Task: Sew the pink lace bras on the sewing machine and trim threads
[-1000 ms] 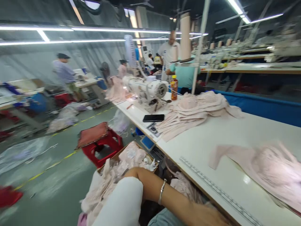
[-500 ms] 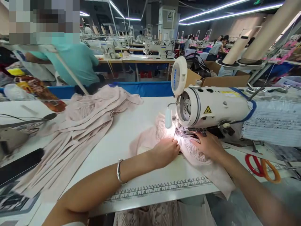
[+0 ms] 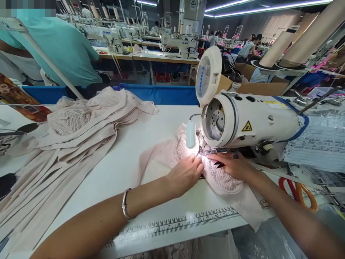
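Observation:
A pale pink lace garment piece lies under the needle area of a white sewing machine, lit by a small lamp. My left hand is closed, its fingertips pinching the fabric just left of the needle. On the right side, my right hand rests over the lace with fingers forward, beside the presser foot. Dark pointed blades, seemingly thread snips, stick out from under its fingers; their handles are hidden. The cloth's plain end hangs over the table's front edge.
A pile of pink garment pieces covers the table's left side. Scissors with red and orange handles lie at the right. A ruler strip runs along the front edge. Thread cones stand behind the machine. A person in teal sits ahead.
The view has shifted right and nearer the machine. My right hand has moved slightly left, and the dark blades now show below its fingers. My left hand stays on the fabric.

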Tool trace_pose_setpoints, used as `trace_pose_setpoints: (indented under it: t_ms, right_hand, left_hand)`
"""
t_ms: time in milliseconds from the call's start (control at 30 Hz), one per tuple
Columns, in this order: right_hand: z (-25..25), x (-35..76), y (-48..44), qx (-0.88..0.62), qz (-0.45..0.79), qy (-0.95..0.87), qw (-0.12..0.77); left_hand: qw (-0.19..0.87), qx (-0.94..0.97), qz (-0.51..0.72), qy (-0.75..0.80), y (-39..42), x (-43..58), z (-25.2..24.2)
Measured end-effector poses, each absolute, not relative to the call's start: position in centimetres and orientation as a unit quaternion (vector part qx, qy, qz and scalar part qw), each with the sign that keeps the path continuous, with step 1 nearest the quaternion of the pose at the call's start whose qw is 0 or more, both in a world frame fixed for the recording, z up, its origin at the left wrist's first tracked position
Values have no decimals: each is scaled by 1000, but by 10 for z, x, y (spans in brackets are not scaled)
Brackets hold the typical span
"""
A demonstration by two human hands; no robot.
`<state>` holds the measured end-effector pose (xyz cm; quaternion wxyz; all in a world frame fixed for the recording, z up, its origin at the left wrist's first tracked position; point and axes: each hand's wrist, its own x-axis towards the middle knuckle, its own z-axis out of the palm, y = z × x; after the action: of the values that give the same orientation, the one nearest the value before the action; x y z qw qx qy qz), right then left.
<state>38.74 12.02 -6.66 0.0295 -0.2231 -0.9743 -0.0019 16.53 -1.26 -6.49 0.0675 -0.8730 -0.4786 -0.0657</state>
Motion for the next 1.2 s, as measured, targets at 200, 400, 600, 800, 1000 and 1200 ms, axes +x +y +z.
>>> trace_pose_setpoints:
  t_ms: [200,400,600,800,1000,1200]
  right_hand:
    - [-77,388,117,-231,55,-971,7]
    - [-71,383,105,-255,26,-966,-4]
    - [-51,371,89,-296,9,-955,-34]
    - [-49,367,86,-320,40,-946,-27]
    - [-61,360,92,-363,98,-925,55]
    - [-71,360,94,-409,88,-905,77]
  left_hand:
    - [83,-864,-48,-495,-10,154,-68]
    - [37,-862,-93,-497,-1,139,-65]
    - [-3,-862,-123,-491,10,128,-67]
    - [-2,-868,-162,-469,16,121,-70]
    - [47,-861,-157,-481,15,127,-71]
    - [36,-825,-112,-554,-9,166,-65]
